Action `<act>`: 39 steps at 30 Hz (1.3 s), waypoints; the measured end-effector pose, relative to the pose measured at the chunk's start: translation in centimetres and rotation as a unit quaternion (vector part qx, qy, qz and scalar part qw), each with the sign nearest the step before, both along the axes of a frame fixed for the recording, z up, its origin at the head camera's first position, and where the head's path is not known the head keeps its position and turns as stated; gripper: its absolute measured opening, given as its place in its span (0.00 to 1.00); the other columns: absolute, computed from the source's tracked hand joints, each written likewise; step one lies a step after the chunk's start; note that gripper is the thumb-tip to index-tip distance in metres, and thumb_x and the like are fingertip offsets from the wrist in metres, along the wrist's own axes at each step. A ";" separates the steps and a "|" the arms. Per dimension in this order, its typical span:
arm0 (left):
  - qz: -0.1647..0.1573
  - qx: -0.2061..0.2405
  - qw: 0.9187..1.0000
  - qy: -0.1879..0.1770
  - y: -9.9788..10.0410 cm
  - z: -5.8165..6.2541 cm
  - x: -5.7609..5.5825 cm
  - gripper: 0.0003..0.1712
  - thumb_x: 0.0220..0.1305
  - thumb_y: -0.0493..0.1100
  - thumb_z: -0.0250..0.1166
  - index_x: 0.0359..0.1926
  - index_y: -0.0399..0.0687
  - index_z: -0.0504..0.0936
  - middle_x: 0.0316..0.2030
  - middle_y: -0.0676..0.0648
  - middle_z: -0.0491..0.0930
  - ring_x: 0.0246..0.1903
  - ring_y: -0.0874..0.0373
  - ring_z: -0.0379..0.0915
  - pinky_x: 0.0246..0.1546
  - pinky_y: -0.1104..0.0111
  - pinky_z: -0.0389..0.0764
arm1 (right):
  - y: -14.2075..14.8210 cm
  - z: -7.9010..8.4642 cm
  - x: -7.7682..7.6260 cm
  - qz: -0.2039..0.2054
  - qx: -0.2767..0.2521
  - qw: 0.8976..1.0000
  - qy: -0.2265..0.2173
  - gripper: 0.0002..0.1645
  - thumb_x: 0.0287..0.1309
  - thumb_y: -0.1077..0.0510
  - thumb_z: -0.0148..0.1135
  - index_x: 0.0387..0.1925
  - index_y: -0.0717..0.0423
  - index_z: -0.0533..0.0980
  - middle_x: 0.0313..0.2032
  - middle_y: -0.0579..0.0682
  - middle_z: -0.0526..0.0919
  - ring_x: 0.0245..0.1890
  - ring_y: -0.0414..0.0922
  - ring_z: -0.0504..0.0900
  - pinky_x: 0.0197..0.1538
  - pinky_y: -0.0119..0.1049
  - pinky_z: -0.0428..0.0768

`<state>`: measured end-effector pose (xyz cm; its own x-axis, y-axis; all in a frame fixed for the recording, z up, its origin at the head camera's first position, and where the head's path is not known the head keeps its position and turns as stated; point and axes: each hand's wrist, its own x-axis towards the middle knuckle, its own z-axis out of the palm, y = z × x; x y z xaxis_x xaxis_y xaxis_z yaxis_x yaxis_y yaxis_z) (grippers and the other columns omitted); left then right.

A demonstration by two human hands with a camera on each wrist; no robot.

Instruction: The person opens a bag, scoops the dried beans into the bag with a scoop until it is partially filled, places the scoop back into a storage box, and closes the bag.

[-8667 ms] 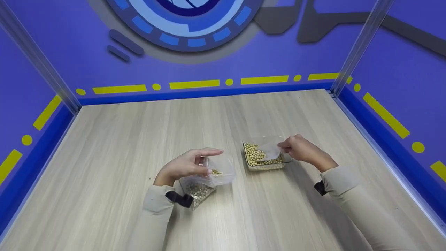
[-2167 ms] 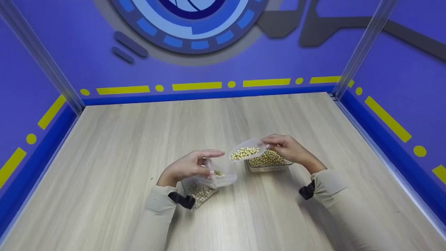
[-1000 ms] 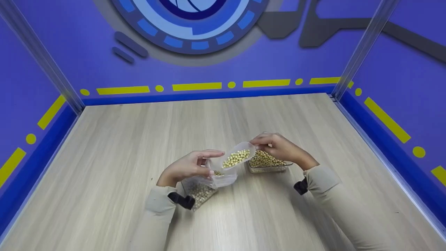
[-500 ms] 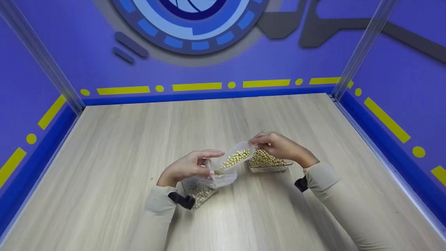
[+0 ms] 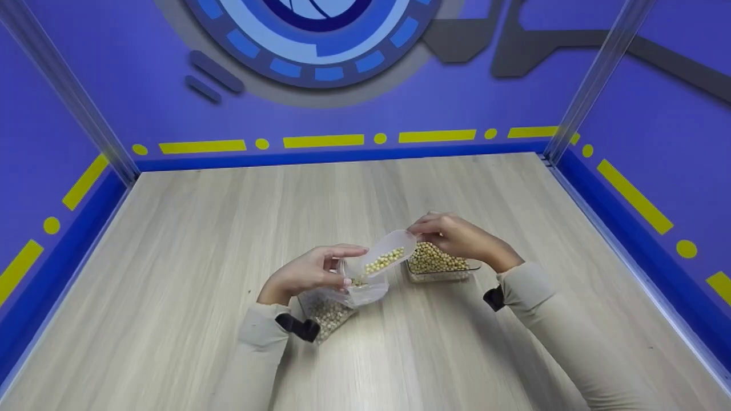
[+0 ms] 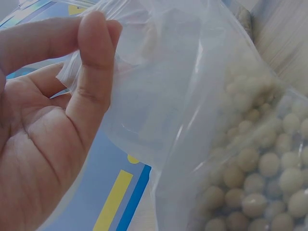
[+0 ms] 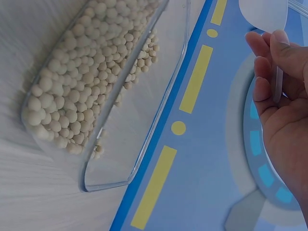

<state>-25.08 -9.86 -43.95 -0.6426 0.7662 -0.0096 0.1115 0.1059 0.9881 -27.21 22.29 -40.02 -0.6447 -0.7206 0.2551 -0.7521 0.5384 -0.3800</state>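
My left hand (image 5: 308, 271) pinches the edge of a clear plastic bag (image 6: 187, 120) between thumb and fingers, its mouth spread toward the right. Pale yellow soybeans (image 6: 269, 178) fill the bag's lower part, which rests on the table. In my right hand (image 5: 451, 233) is the handle of a translucent plastic scoop (image 5: 393, 242); the right wrist view shows the fingers curled round it. The scoop tilts down to the left, its lip over the bag's opening, with soybeans toward its front. Below and beside the right hand stands a clear rectangular container (image 7: 139, 149) of soybeans (image 5: 437, 260).
The light wood table (image 5: 257, 211) reaches back to a blue printed wall (image 5: 320, 123), with more blue panels on the left and right. Metal posts (image 5: 588, 80) stand at the back corners. Black straps (image 5: 297, 328) sit at both wrists.
The scoop, earlier in the container, has come up loaded and moved left over the bag. It has tilted further, and fewer soybeans lie in it. The left hand has stayed nearly still.
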 end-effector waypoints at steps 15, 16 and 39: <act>0.002 0.000 1.000 0.013 0.0 0.1 0.1 0.37 0.57 0.27 0.64 0.68 0.34 0.64 0.64 0.32 0.66 0.31 0.67 0.74 0.33 0.76 0.80 | -0.1 0.5 0.1 0.006 0.007 1.000 -0.001 0.16 0.59 0.70 0.58 0.49 0.62 0.81 0.45 0.56 0.85 0.47 0.52 0.82 0.50 0.44 0.82; 0.004 -0.002 1.000 0.013 0.0 0.1 0.1 0.37 0.57 0.27 0.63 0.68 0.35 0.64 0.64 0.32 0.67 0.31 0.67 0.74 0.33 0.76 0.80 | -0.1 0.5 0.1 0.006 0.008 1.000 -0.001 0.16 0.59 0.70 0.58 0.49 0.62 0.81 0.45 0.56 0.85 0.47 0.52 0.82 0.50 0.44 0.82; -0.009 0.019 1.000 0.004 -0.1 0.2 0.2 0.37 0.57 0.28 0.63 0.68 0.33 0.63 0.54 0.22 0.68 0.32 0.66 0.76 0.34 0.75 0.81 | 1.7 0.0 -0.3 -0.004 -0.031 0.999 0.011 0.16 0.58 0.69 0.61 0.48 0.64 0.81 0.43 0.58 0.85 0.43 0.53 0.82 0.44 0.44 0.82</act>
<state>-24.93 -9.91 -43.75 -0.6282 0.7776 0.0260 0.1218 0.0652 0.9904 -27.47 23.99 -40.07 -0.6445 -0.6978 0.3124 -0.7561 0.5210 -0.3961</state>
